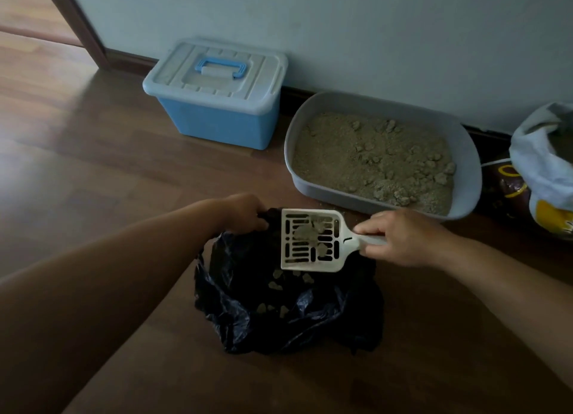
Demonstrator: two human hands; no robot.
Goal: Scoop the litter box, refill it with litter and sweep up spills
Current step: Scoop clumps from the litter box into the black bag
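A grey litter box [465, 153] full of tan litter with several clumps stands against the wall at the right. In front of it a black plastic bag [325, 317] lies open on the wooden floor, several clumps inside. My left hand [242, 212] grips the bag's far rim. My right hand [403, 237] holds the handle of a white slotted scoop [291, 261], which hovers level over the bag with a few clumps on it.
A blue storage bin [217, 122] with a pale lid and blue handle sits by the wall to the left of the litter box. An open litter sack [545, 171] stands at the far right edge. A few grains lie on the floor near the box.
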